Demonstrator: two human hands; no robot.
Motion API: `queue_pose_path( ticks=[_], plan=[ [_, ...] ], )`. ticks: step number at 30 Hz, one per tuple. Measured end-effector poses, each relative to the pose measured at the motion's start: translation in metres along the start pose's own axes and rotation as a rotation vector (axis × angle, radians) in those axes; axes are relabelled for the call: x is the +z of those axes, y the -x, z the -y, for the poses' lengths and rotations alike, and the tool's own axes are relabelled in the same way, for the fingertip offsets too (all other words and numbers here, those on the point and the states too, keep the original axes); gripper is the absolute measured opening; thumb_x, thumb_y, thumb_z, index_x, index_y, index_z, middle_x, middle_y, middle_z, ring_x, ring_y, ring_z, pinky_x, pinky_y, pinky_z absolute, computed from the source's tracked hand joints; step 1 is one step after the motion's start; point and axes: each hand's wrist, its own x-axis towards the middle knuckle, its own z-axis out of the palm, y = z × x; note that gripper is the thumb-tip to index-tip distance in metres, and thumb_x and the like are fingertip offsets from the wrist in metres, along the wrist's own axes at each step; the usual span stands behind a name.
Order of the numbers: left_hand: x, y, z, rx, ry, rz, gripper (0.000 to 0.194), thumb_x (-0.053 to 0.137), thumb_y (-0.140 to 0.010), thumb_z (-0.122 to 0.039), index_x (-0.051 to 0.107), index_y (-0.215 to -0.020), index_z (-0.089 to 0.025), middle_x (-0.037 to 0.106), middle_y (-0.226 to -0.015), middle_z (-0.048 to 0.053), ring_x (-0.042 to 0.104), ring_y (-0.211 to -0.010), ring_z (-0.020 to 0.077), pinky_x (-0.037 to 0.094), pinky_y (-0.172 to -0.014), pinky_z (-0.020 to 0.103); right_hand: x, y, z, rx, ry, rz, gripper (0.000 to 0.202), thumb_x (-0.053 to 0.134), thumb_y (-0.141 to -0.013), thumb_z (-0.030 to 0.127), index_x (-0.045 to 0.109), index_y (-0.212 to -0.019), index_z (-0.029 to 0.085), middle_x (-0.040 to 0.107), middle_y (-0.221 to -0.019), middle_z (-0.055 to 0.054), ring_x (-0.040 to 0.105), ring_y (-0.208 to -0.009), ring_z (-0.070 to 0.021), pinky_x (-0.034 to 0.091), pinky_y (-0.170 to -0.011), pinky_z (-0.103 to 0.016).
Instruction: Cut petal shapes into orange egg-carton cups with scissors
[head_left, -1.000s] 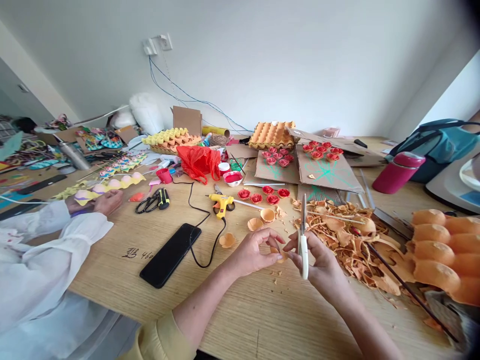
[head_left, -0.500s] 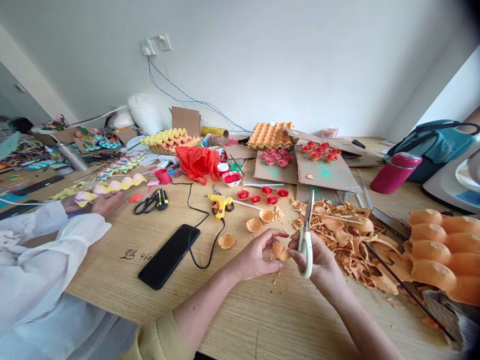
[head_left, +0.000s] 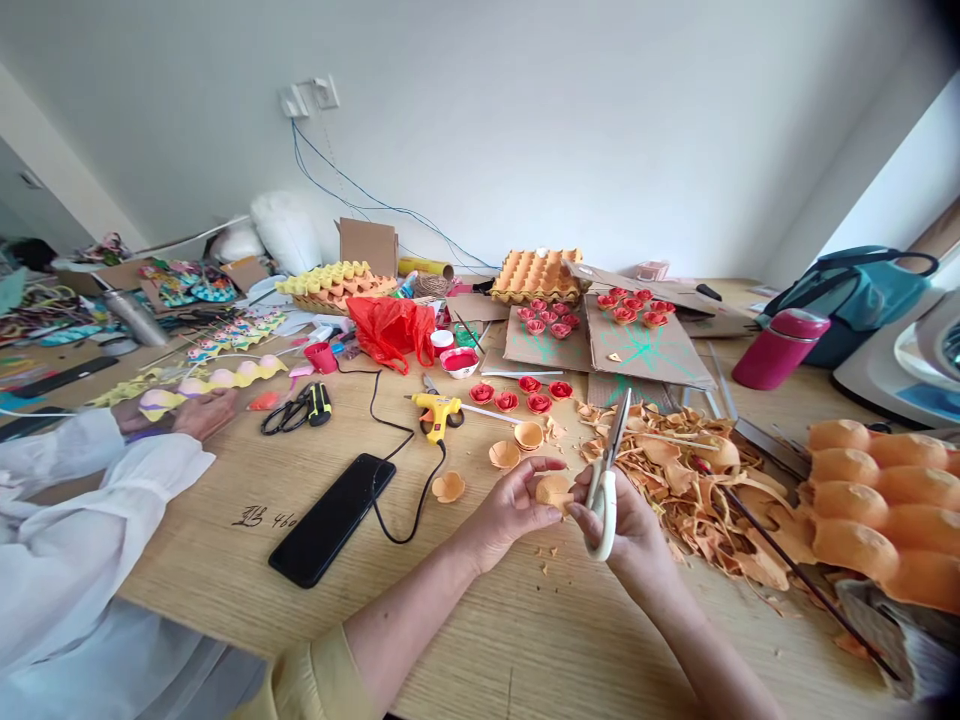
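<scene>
Between the thumb and fingers of my left hand (head_left: 506, 510) is an orange egg-carton cup (head_left: 553, 491), its rounded side turned towards me. My right hand (head_left: 634, 530) grips white-handled scissors (head_left: 602, 510), blades pointing up and away. The right thumb and fingertips come close to the cup's edge; whether they touch it I cannot tell. Small orange scraps (head_left: 546, 568) lie on the table below. Beyond my left hand sit a trimmed cup (head_left: 505, 455), another cup (head_left: 529, 434) and a petal-shaped cup (head_left: 448, 487).
A black phone (head_left: 332, 520) and a yellow glue gun (head_left: 436, 415) with its cord lie left. Orange offcuts (head_left: 690, 470) and an egg tray (head_left: 855, 500) are on the right. Red paper roses (head_left: 538, 403) stand ahead. A co-worker's hand (head_left: 204, 412) holds a painted carton strip (head_left: 217, 380).
The cup has turned in my left fingers, so its rounded side now faces me more. The scissors stay upright in my right hand. The whole view has shifted slightly.
</scene>
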Motion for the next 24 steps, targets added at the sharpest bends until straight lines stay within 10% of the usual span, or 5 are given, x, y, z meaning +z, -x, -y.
queue_pose_path(
  ticks=[24],
  plan=[
    [0.001,-0.002,-0.001,0.087,0.215,-0.221,0.052,0.085,-0.067,-0.019,0.062,-0.114,-0.021,0.064,-0.094,-0.001,0.056,-0.08,0.0085,0.042,-0.071,0.021,-0.004,0.002,0.011,-0.08,0.301,0.061,0.019,0.059,-0.093,0.042,0.054,-0.097,0.024,0.058,-0.084,-0.001,0.054,-0.078,-0.0198,0.043,-0.066,-0.029]
  ],
)
